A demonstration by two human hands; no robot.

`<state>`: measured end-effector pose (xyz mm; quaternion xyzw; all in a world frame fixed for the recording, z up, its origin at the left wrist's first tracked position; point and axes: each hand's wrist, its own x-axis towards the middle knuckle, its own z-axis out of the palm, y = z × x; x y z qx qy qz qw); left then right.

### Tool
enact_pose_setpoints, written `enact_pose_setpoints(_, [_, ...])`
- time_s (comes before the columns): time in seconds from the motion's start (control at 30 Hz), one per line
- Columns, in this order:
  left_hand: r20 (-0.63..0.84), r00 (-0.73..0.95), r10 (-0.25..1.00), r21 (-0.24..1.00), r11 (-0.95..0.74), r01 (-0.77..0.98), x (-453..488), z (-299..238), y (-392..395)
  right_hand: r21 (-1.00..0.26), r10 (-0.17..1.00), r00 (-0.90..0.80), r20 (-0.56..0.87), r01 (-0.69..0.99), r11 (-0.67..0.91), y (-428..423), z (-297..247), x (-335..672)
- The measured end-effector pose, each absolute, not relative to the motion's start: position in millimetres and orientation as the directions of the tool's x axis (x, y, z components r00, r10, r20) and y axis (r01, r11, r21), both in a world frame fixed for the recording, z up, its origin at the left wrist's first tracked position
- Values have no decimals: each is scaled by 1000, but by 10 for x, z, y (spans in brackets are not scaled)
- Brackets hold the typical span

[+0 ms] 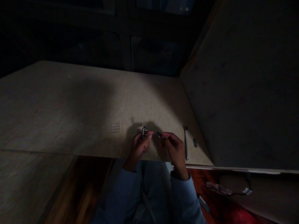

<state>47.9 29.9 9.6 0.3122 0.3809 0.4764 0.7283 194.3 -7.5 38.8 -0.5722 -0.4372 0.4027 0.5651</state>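
Note:
My left hand (141,144) is closed around a small, dark object with shiny silvery parts (144,129), whose top sticks up above the fingers; its kind is hard to make out in the dim light. Between the thumb and fingertips of my right hand (171,143) is a small, dark, flat rectangular piece (158,134), its free end pointing left toward the other hand. A gap separates the two held things. Just right of my right hand lies a long white stick with a dark head (187,144), like a toothbrush. Beside it lies a small green and black rectangular piece (195,143).
A small clear plastic piece (115,127) lies on the pale tabletop (93,109), left of my hands. A panel (245,87) rises along the table's right side. Dark windows (156,56) stand behind the far edge. Cables and cloth (219,188) lie below on the right.

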Motion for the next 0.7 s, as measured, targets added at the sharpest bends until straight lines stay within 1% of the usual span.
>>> enact_pose_setpoints(0.17, [-290,257,922,851,371,-371,507,127,320,-990,964,253,78,134,45,-103,364,1911])
enact_pose_setpoints(0.33, [-284,277,918,840,378,-389,471,113,335,-976,983,134,127,192,100,-113,371,1871])
enact_pose_setpoints(0.47, [-283,319,905,793,408,-453,424,106,345,-956,977,-10,212,205,209,-114,391,1894])
enact_pose_setpoints(0.6, [-258,393,883,761,436,-481,373,56,336,-878,935,-63,350,325,350,-132,402,1925])
enact_pose_setpoints(0.7, [-248,435,866,747,456,-483,338,-19,317,-814,906,-125,405,401,419,-154,414,1935])
